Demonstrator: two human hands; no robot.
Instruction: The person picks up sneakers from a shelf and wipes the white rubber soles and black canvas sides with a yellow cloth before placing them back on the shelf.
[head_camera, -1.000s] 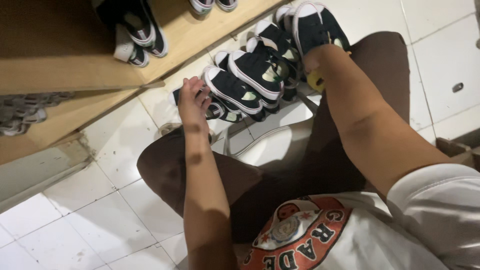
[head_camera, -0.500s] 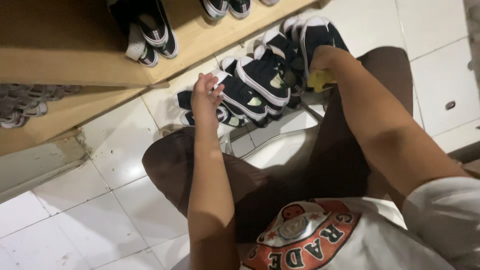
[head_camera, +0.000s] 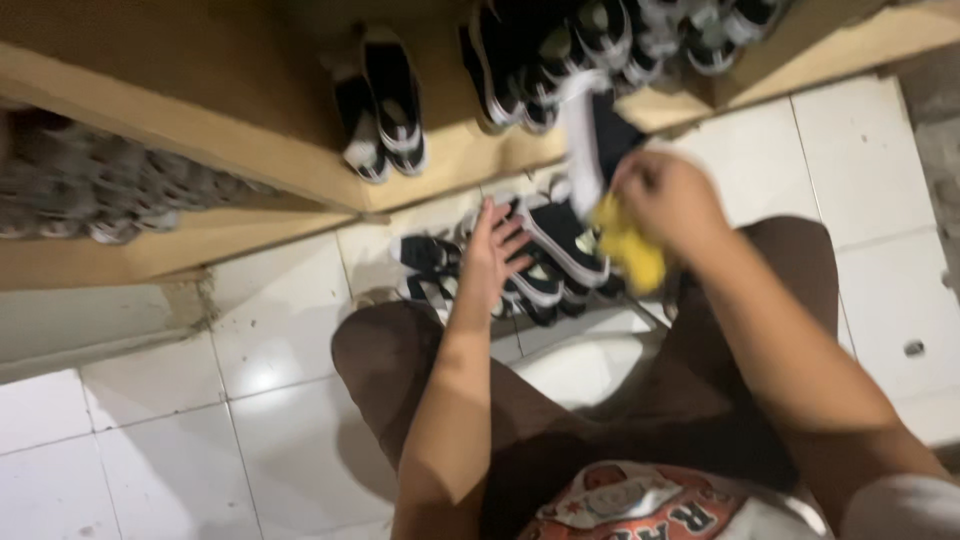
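A row of dark shoes (head_camera: 530, 260) crowded the floor (head_camera: 270, 330) just ahead of the knees, hemming in the left hand (head_camera: 490, 255). Above, the wooden shelf (head_camera: 440, 165) edge jutted out, packed with more shoes (head_camera: 560, 50). Open tile lay to the left and far right.

Your right hand (head_camera: 665, 200) now lifts one black shoe (head_camera: 598, 140) with a white sole off the floor pile (head_camera: 520, 265) toward the wooden shelf (head_camera: 440, 165), yellow cloth (head_camera: 628, 250) dangling beneath it, while your left hand (head_camera: 490, 255) spreads flat over the pile and your view tilts up, showing more shelved shoes (head_camera: 390, 100).
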